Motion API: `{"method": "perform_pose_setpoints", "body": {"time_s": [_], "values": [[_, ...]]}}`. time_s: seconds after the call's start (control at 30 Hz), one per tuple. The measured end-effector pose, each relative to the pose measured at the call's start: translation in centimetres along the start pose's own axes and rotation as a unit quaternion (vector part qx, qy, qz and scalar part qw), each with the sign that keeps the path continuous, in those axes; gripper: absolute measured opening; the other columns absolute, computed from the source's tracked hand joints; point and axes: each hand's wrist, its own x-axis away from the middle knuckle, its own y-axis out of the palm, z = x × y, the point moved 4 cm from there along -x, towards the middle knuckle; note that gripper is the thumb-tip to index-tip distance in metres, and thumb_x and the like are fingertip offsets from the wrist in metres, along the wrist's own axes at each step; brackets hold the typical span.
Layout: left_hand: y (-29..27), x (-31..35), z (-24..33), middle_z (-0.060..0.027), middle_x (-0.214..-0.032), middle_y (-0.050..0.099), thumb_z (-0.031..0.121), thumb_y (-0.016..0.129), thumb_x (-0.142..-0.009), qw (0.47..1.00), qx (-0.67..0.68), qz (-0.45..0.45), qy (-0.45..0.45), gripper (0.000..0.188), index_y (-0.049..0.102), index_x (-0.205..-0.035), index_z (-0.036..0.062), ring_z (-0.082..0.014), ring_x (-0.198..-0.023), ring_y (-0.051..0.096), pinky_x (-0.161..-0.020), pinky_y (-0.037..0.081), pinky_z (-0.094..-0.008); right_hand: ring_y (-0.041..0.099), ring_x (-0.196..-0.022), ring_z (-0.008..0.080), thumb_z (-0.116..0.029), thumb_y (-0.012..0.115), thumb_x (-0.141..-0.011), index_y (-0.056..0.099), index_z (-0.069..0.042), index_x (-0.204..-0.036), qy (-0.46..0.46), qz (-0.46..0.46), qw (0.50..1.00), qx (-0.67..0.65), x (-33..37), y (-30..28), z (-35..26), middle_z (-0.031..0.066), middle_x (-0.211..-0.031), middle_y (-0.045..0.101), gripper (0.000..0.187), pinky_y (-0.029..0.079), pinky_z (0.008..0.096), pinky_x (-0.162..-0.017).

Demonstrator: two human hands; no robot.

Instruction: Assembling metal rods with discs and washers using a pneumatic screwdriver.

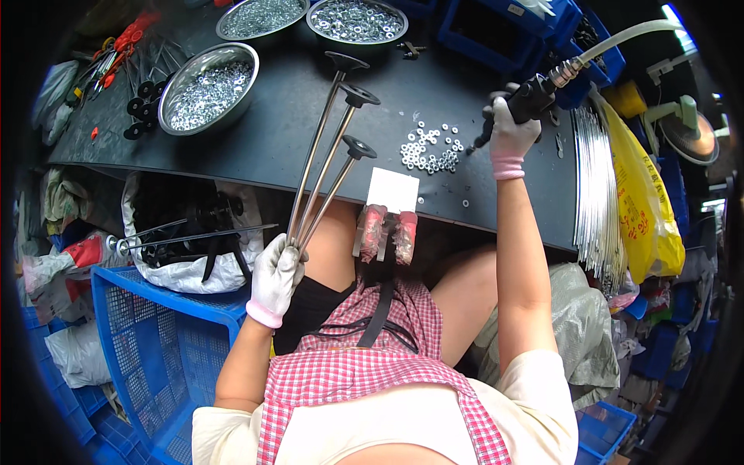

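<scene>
My left hand point(277, 273), in a white glove with a pink cuff, is closed round the lower ends of three metal rods point(316, 167). They fan upward, each topped by a black round disc point(359, 96). Gloved too, my right hand point(513, 138) grips a black air screwdriver point(535, 98) over the right of the table. Its tip points down and left, beside a loose scatter of small metal nuts point(430, 151). Between the hands, at the table's front edge, is a fixture with two red-wrapped posts point(404, 236) and a white plate point(393, 190).
Metal bowls of small parts point(209, 93) stand at the back left, near tools with red handles point(132, 35). A pale hose point(628, 32) runs from the screwdriver past blue bins point(496, 39). Thin rods point(597, 186) lie bundled at right. A blue crate point(163, 341) sits lower left.
</scene>
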Motion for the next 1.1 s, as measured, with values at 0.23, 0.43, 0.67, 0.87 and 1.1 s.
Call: {"method": "perform_pose_setpoints", "body": {"time_s": [0.23,0.43,0.67,0.87,1.1], "values": [[1.1,1.4,0.2,0.0038,-0.053,0.040,0.049,0.049,-0.085,0.994,-0.071,-0.082,-0.004,0.049,0.050,-0.069,0.0030,-0.0027,-0.044,0.035,-0.041,0.024,-0.0191,0.053,-0.052,0.0124,-0.009,0.053,-0.077,0.047,-0.001,-0.105,0.122,0.070,0.952,-0.272,-1.0,-0.7,-5.9,0.0101,-0.075,0.058,0.029,0.044,0.0217,-0.047],[2.1,2.8,0.3,0.0013,-0.053,0.042,0.060,0.052,-0.077,0.983,-0.079,-0.164,-0.006,0.060,0.052,-0.071,0.0005,-0.0036,-0.042,0.035,-0.039,0.024,-0.0186,0.048,-0.061,0.0121,-0.015,0.053,-0.079,0.042,0.004,-0.106,0.231,-0.139,0.798,-0.538,-0.4,-0.1,-15.5,0.0096,-0.078,0.048,0.035,0.036,0.0162,-0.041],[2.9,3.3,0.5,0.0003,-0.057,0.047,0.056,0.053,-0.079,0.972,-0.121,-0.199,0.010,0.057,0.055,-0.076,-0.0006,-0.0036,-0.046,0.038,-0.042,0.028,-0.0182,0.050,-0.063,0.0121,-0.016,0.051,-0.081,0.040,0.003,-0.109,0.154,-0.108,0.850,-0.492,0.4,-1.0,-18.9,0.0112,-0.082,0.050,0.036,0.036,0.0150,-0.037],[3.5,3.2,0.5,0.0019,-0.056,0.046,0.054,0.054,-0.080,0.970,-0.137,-0.200,0.030,0.054,0.055,-0.073,0.0003,-0.0037,-0.048,0.038,-0.045,0.028,-0.0197,0.050,-0.064,0.0111,-0.016,0.049,-0.083,0.037,0.004,-0.113,0.174,-0.185,0.854,-0.454,0.1,-1.3,-19.7,0.0103,-0.086,0.048,0.038,0.044,0.0222,-0.051],[4.5,3.3,0.9,0.0043,-0.056,0.043,0.054,0.056,-0.079,0.976,-0.123,-0.176,0.028,0.053,0.053,-0.070,0.0014,-0.0034,-0.050,0.035,-0.046,0.026,-0.0198,0.053,-0.066,0.0140,-0.017,0.049,-0.082,0.046,0.001,-0.100,0.177,-0.163,0.813,-0.531,0.0,-2.7,-18.4,0.0106,-0.082,0.052,0.027,0.045,0.0271,-0.058]]}}
